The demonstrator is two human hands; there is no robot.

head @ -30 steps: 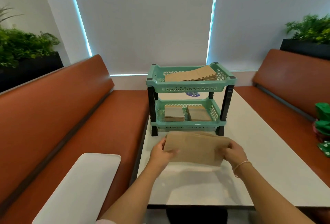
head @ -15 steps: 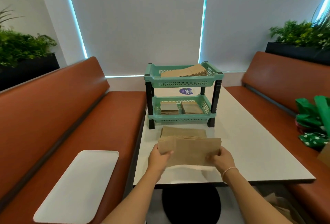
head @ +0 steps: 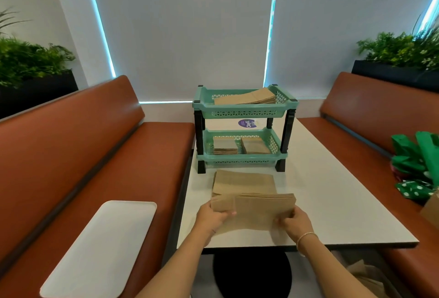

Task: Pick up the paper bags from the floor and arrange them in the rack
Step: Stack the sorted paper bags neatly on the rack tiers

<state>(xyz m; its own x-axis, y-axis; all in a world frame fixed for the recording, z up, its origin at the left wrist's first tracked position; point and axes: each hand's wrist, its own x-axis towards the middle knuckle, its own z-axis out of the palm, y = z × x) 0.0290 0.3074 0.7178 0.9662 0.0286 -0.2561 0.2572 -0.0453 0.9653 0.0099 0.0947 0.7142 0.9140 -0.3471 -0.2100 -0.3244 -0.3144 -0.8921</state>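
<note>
Head view: the left hand (head: 212,217) and right hand (head: 293,221) each pinch an end of a paper bag stack (head: 255,208), now nearer the worktop (head: 332,202) edge. A second stack (head: 243,182) lies exposed before the rack (head: 242,112).

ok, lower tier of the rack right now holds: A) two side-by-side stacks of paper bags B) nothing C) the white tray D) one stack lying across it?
A: the lower tier of the green rack shows two stacks of paper bags side by side, left stack and right stack.
</note>
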